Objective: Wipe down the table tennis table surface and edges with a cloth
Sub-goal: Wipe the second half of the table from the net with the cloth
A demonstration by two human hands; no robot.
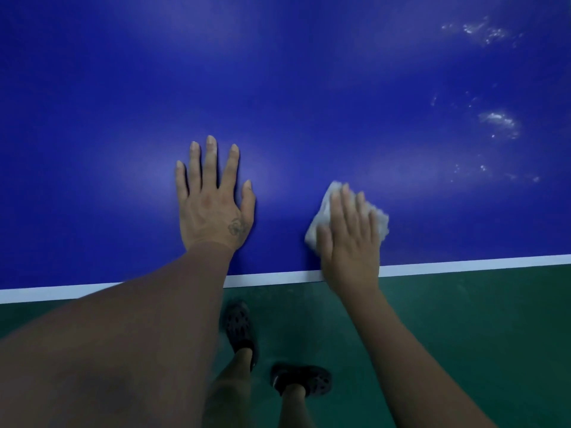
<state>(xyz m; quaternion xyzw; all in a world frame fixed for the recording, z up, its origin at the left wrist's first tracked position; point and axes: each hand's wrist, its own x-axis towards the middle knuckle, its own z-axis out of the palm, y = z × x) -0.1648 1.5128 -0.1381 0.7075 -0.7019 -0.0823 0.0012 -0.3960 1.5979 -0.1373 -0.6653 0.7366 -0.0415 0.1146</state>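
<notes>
The blue table tennis table [278,88] fills the upper part of the head view, with its white edge line [463,264] running along the near side. My left hand [213,199] lies flat on the blue surface, fingers straight and spread. To its right, my right hand [349,236] presses a white cloth [321,217] onto the table with straight fingers, close to the white edge line. The cloth shows on both sides of the fingers, and its middle is hidden under the hand.
Whitish smears or wet marks [499,120] dot the table at the far right. Below the table edge lies a green floor [463,319], where my two feet in dark shoes [301,379] stand.
</notes>
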